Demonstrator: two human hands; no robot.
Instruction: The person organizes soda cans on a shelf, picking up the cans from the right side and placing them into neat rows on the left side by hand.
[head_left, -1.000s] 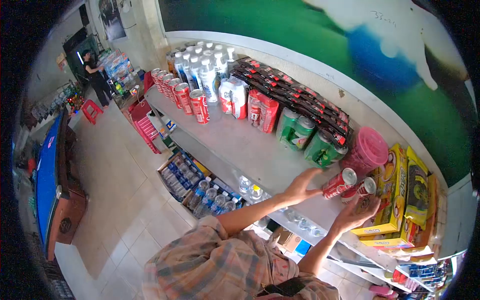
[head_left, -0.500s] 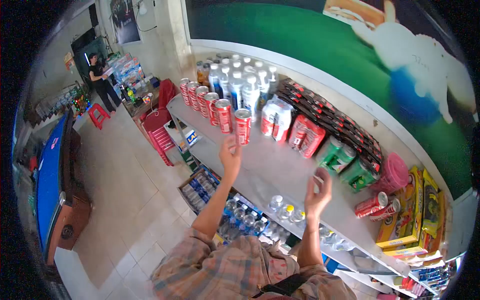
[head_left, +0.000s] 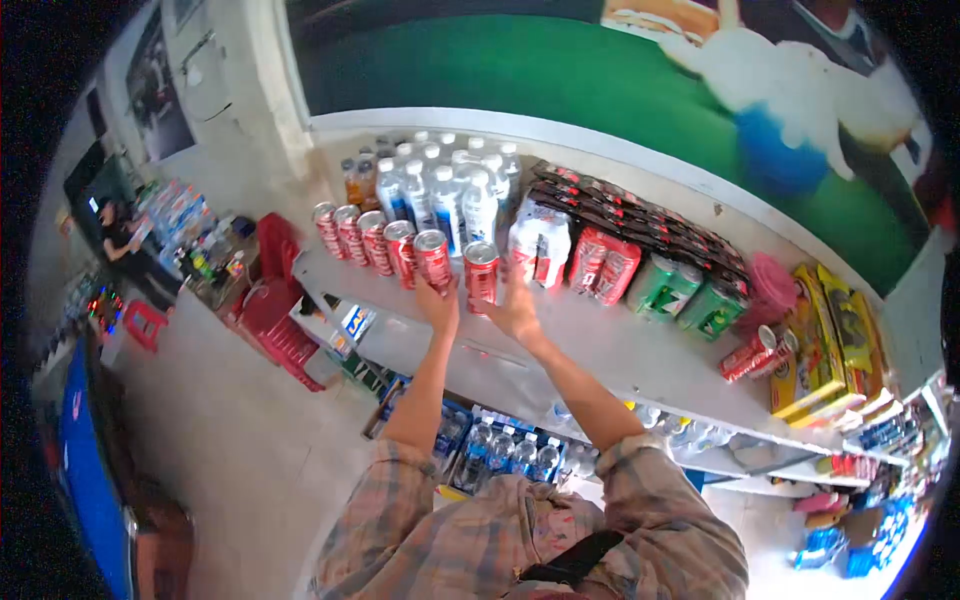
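Several red cans [head_left: 374,243] stand in a row along the left front of the grey shelf [head_left: 600,350]. My left hand [head_left: 438,303] is on the lower part of the can [head_left: 433,258] at the row's right end, its fingers partly hidden. Just right of it another red can [head_left: 481,275] stands upright, with my right hand [head_left: 515,308] at its right side, thumb near its base and fingers apart. White-capped bottles [head_left: 443,205] are behind the cans. A wrapped white-and-red pack [head_left: 540,243] stands beyond my right hand.
Shrink-wrapped red cans [head_left: 604,266], green cans [head_left: 665,286], a pink container [head_left: 771,290], two tilted red cans [head_left: 748,353] and yellow boxes [head_left: 808,345] line the shelf rightward. Bottles [head_left: 500,450] sit below. A person [head_left: 125,245] stands far left near a red stool [head_left: 146,323].
Both hands have moved left from the tilted cans to the can row. My left hand has reached the row's end can, and my right hand has come beside the separate can. The view has shifted.
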